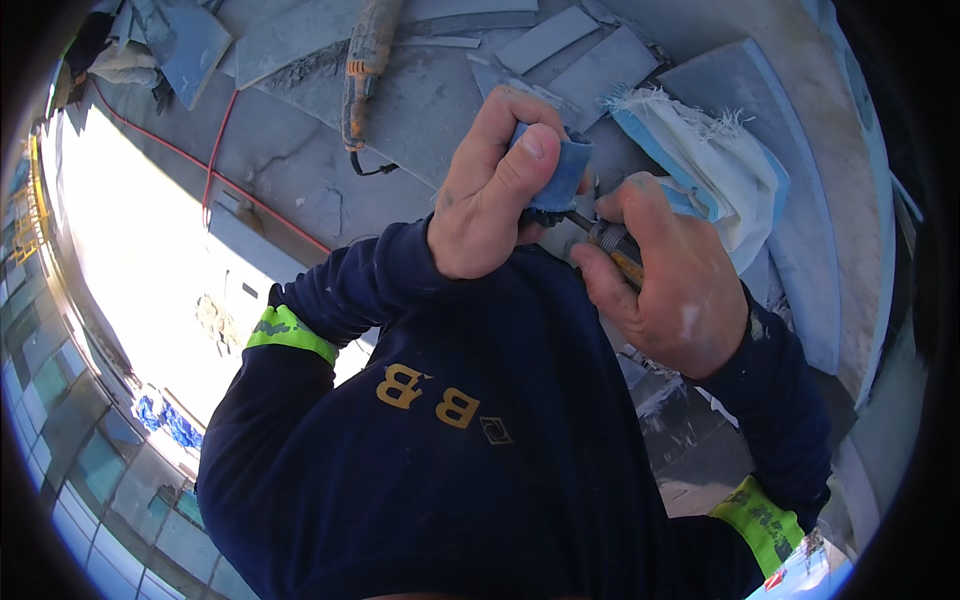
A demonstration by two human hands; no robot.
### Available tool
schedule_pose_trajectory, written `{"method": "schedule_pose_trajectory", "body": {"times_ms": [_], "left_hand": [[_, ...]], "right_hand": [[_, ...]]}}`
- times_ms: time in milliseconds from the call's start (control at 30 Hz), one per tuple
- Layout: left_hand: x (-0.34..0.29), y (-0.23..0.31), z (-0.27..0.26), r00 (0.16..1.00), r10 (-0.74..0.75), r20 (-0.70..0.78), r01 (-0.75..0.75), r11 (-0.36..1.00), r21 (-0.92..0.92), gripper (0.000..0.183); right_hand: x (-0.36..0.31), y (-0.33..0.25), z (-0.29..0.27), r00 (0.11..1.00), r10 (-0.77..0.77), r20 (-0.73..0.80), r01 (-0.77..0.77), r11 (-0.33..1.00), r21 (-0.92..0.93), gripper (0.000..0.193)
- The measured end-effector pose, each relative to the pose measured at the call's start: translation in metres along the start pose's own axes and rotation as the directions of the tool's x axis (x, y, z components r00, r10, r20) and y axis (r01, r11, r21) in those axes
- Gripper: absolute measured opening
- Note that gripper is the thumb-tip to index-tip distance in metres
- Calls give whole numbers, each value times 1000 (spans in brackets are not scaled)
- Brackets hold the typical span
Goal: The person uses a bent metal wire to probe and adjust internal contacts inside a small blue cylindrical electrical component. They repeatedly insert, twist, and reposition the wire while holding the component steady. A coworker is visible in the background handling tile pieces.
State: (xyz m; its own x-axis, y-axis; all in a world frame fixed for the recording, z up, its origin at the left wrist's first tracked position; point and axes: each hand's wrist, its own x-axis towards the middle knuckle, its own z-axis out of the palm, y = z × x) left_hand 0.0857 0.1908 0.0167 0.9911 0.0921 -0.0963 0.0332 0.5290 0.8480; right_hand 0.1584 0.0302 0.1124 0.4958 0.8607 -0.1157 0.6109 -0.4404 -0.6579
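Note:
My left hand [488, 190] is closed round a short blue tube-shaped piece [570, 172], its thumb laid along the side. The tube's upper end is hollow, and a dark part sits at its lower end. Between the fingers of my right hand [680, 280] is a screwdriver [622, 252] with a dark and amber handle. Its shaft points left toward the dark part below the tube. Whether the tip touches a screw there cannot be seen. Both hands are held in front of my chest, close together.
A dusty power tool [364, 75] with orange parts lies beyond my left hand, its cord trailing. Cut slabs [605, 70] lie at the far side. A frayed white and blue woven sack [735, 170] rests beyond my right hand. A red cable [265, 205] crosses the floor at left.

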Motion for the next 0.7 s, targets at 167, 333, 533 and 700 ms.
{"method": "schedule_pose_trajectory", "body": {"times_ms": [167,333,533,700], "left_hand": [[13,6,7,963,-263,-52,221,889,-401,31],[20,0,1,904,-428,-3,326,692,-644,32],[23,-8,-3,899,-429,-88,279,716,-640,36],[27,-6,-4,844,-520,-129,349,716,-604,49]], "right_hand": [[19,-2,-11,990,-57,-133,34,986,-165,27],[34,12,-1,930,-18,-367,-9,997,-74,37],[41,25,5,915,112,-388,-117,993,10,41],[50,34,6,927,107,-358,-127,991,-33,38]]}}
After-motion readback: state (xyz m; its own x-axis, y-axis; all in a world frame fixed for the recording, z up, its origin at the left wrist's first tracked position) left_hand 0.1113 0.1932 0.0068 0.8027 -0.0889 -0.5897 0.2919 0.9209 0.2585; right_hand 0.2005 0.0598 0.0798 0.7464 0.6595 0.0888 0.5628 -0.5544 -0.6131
